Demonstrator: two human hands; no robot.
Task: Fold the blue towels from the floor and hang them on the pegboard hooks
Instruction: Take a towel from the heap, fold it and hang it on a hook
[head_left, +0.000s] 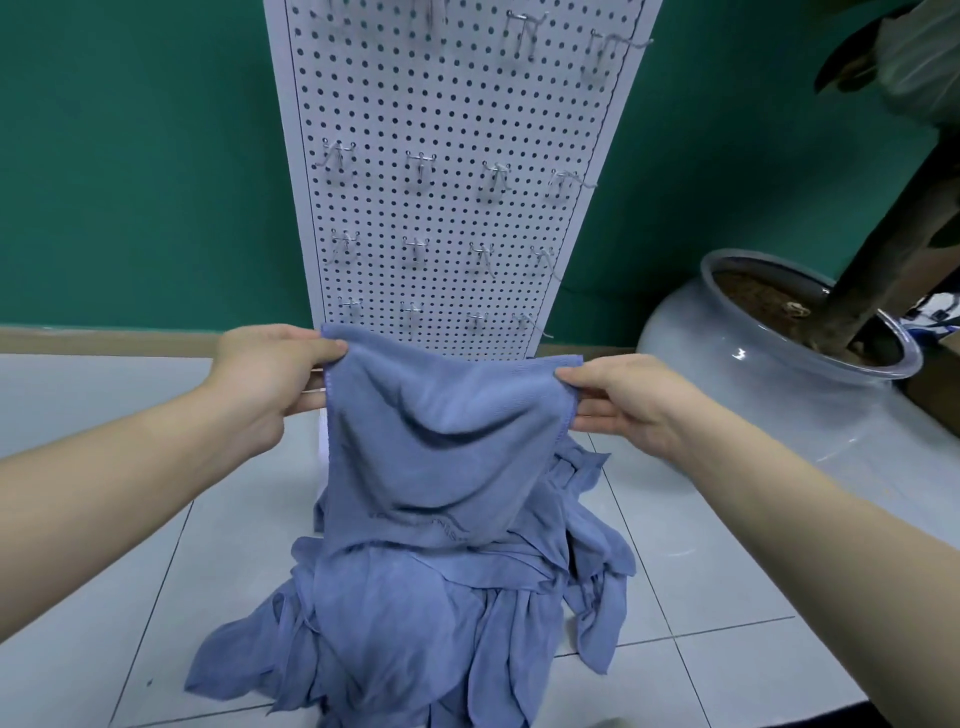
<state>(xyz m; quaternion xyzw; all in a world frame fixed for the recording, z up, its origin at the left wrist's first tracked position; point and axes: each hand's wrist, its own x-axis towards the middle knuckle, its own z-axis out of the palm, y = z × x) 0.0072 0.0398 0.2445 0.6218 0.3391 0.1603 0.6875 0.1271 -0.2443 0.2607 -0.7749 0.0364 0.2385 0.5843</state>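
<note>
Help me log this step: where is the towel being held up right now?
In the head view the towel hangs at centre, pinched at its top corners by the left hand and right hand, above the towel pile, before the pegboard.

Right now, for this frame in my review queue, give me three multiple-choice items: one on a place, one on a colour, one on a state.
1. Where does the pile of towels lie?
A. on the floor in front of the pegboard
B. inside the plant pot
C. on a chair

2. What colour is the wall behind the pegboard?
A. white
B. green
C. red

3. How is the held towel held?
A. crumpled in one fist
B. already hung on a hook
C. left hand and right hand each pinch a top corner

Key: 1 A, the heap sits on the tiles below the board; 2 B, green surrounds the board; 3 C, the towel hangs between both hands.
</note>
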